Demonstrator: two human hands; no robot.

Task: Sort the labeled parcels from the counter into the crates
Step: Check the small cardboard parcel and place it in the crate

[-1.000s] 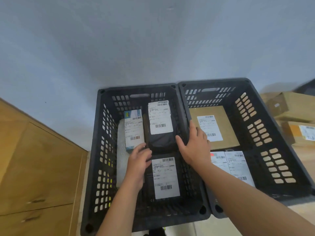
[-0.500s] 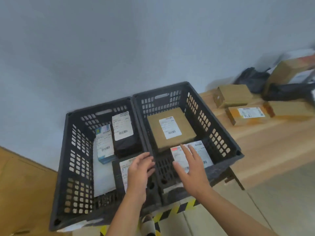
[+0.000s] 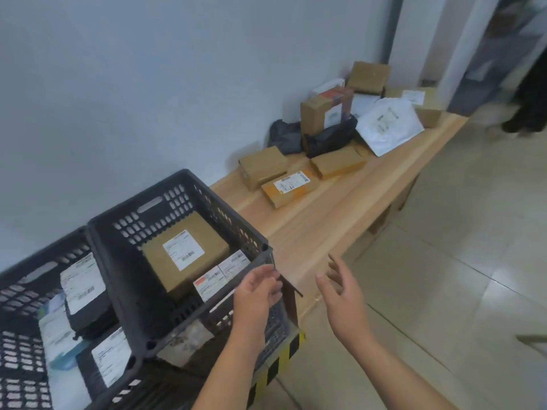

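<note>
Black crate far left, holds dark labelled parcels. Second crate just beside it, with a brown box and two white-labelled packs. Left hand at that crate's near right corner, fingers loose, holding nothing; rim contact unclear. Right hand spread, empty, over the wooden counter edge. Unsorted parcels lie further along the counter – well apart from both hands.

Soft, even indoor light, rather dim, falls cool on the wall. The floor tiles at right carry a pale sheen. Shadows on the bench are faint. Motion blur softens everything; small print is illegible. Straight lines bend toward the edges.
</note>
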